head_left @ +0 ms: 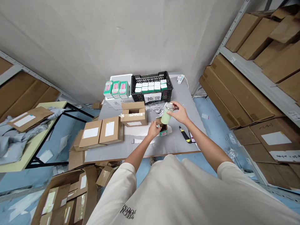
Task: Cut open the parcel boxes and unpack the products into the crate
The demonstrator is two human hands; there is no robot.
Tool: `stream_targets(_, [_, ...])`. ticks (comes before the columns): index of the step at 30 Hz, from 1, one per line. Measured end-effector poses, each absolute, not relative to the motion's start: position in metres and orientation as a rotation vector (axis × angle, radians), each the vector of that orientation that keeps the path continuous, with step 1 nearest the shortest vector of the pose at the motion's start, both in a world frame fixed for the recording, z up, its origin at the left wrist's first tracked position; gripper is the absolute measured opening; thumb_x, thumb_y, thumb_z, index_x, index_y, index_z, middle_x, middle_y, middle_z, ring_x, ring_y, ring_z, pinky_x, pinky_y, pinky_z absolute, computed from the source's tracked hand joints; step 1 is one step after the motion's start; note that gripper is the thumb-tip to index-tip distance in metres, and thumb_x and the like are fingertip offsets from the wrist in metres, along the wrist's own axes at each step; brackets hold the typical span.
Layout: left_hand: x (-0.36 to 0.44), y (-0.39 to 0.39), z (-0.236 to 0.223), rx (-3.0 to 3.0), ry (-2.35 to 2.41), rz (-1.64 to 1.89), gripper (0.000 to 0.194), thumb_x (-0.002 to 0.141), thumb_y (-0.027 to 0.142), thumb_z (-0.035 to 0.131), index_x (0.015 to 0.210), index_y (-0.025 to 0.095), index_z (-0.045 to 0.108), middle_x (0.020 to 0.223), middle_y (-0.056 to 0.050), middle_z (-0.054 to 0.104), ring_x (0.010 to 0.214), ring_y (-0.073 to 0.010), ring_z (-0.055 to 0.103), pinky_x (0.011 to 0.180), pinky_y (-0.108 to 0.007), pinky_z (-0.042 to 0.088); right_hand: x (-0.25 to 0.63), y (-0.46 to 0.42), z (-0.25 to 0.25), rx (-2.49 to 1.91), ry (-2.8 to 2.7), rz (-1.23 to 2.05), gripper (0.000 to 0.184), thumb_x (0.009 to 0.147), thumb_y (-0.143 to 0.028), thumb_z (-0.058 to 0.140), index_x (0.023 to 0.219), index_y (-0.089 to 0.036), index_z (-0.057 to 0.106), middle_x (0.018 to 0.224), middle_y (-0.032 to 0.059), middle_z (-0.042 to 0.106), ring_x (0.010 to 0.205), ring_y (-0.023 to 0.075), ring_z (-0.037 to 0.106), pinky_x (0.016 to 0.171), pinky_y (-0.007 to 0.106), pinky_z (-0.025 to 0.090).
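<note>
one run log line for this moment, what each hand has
left hand: at small box | right hand: holds green tumbler | nearby: box cutter

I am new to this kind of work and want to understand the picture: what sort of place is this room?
It looks like a small warehouse or parcel-packing room. Metal shelving holds flat cardboard cartons, and a grey table carries a taped cardboard box and a black plastic crate of small white boxes.

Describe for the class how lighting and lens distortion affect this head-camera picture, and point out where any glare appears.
In the head view, the lighting is soft and even, with only faint shadows; wide-angle distortion slants the steel shelving steeply toward the frame edges; the clearest glare sits on the lid of the pale green tumbler in the right hand; no obvious motion blur shows.
</note>
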State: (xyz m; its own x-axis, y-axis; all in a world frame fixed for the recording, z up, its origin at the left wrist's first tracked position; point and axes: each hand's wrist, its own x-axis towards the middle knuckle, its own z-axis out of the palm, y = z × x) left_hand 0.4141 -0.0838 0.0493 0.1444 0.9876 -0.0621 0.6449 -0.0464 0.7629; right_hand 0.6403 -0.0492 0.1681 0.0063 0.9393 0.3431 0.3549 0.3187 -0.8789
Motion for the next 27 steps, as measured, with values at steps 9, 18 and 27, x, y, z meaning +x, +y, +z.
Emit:
stream_targets(9, [0.407,-0.079,0.028,1.617,1.545,0.819,0.034,0.072,0.003,0.066,0.094,0.023,0.049,0.094,0.002,0.053,0.069,-0.0099,0.055,0.071,-0.026,0.048,0.625,-0.059,0.157,-1.230,-1.575,0.778,0.073,0.069,-0.047,0.085,0.134,-0.022,0.063,0.124,0.0085,0.069,0.106,0.0257,0.066,0.095,0.041,0.056])
stream_targets(18, [0.403,-0.080,0.022,1.594,1.569,0.814,0.034,0.070,0.002,0.064,0.095,0.022,0.052,0.095,0.002,0.055,0.072,-0.0103,0.056,0.074,-0.026,0.050,0.619,-0.080,0.116,-1.292,-1.676,0.789,0.067,0.069,-0.041,0.084,0.130,-0.023,0.063,0.116,0.0071,0.068,0.101,0.0245,0.065,0.093,0.041,0.055])
stream_targets(27, [0.405,-0.083,0.029,1.592,1.594,0.800,0.032,0.070,0.003,0.062,0.095,0.022,0.053,0.101,-0.002,0.059,0.087,-0.0154,0.060,0.082,-0.030,0.051,0.604,-0.105,0.068,-1.518,-2.001,0.636,0.067,0.073,-0.028,0.080,0.137,-0.025,0.059,0.129,0.0138,0.066,0.127,0.0364,0.054,0.109,0.051,0.036])
